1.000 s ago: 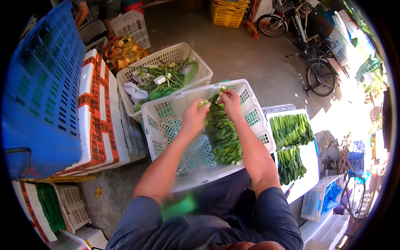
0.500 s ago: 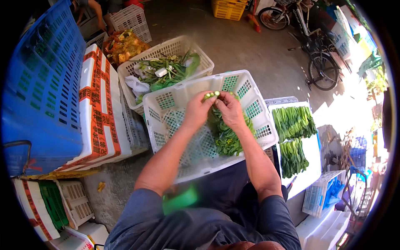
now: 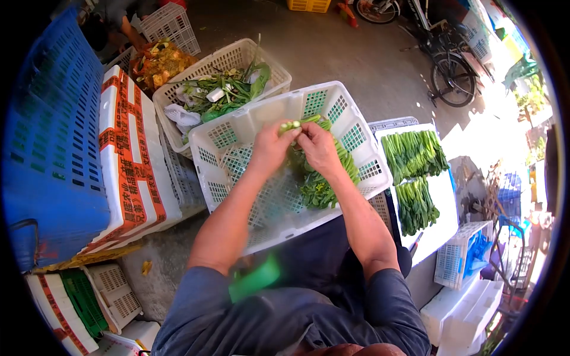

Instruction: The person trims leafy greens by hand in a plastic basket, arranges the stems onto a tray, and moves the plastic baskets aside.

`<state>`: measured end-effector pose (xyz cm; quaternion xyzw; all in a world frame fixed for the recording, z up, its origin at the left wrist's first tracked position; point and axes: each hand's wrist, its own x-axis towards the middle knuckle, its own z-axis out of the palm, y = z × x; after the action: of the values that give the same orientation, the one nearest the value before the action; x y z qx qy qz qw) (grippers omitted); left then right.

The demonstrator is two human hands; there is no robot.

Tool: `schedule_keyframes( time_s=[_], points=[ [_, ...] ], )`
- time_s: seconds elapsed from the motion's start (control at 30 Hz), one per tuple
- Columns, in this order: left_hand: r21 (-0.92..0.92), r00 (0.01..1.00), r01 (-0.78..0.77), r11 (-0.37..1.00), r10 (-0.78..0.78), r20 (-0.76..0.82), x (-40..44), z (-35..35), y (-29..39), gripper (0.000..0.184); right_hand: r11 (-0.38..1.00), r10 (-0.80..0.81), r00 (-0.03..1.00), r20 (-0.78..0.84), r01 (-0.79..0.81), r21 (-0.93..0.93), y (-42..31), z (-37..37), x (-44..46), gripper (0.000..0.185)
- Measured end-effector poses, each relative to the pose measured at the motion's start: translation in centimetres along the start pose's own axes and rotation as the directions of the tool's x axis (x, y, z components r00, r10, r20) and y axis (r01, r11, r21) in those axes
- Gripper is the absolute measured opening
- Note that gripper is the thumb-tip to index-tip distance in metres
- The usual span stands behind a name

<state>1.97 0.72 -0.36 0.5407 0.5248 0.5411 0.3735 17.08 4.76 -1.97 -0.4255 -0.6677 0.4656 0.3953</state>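
In the head view, both forearms reach forward over the white crate (image 3: 279, 228), the left hand (image 3: 272, 144) and right hand (image 3: 319, 145) nearly touching, fingers curled inward. Each grip pinches green stems (image 3: 291, 126), their cut ends between the hands, long axis roughly crosswise; leafy greens (image 3: 326, 184) lie just below the right grip.

Single head view, worn up top, facing forward and steeply down. Wide fisheye, dark round edge. Shirt (image 3: 255, 317) very close at the near edge; left hand (image 3: 271, 145) and right hand (image 3: 319, 146) mid-frame over white crate (image 3: 274, 204), seen from above. Blue crate (image 3: 56, 133) close, left. Floor (image 3: 368, 65) runs to the far side; bike (image 3: 442, 56) well off, far right, cut by the frame.
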Motion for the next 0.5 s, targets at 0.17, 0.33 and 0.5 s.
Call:
schedule_keyframes(
  time_s=[0.17, 0.33, 0.5],
  points=[
    [-0.293, 0.996, 0.034, 0.955, -0.058, -0.073, 0.2, 0.3, -0.6, 0.021, 0.989, -0.13, 0.974, -0.183, 0.116, -0.089, -1.6, 1.2, -0.8, 0.026],
    [-0.522, 0.97, 0.105, 0.847, -0.202, -0.133, 1.0, -0.5, -0.8, 0.02, 0.924, -0.255, 0.966, 0.046, 0.258, -0.282, -2.8, 2.6, -2.7, 0.066],
    [-0.651, 0.976, 0.117, 0.75, -0.208, -0.064, 1.0, -0.5, -1.6, 0.026, 0.941, -0.131, 0.986, 0.106, 0.157, -0.3, -2.1, 2.8, -2.4, 0.057]
  ],
)
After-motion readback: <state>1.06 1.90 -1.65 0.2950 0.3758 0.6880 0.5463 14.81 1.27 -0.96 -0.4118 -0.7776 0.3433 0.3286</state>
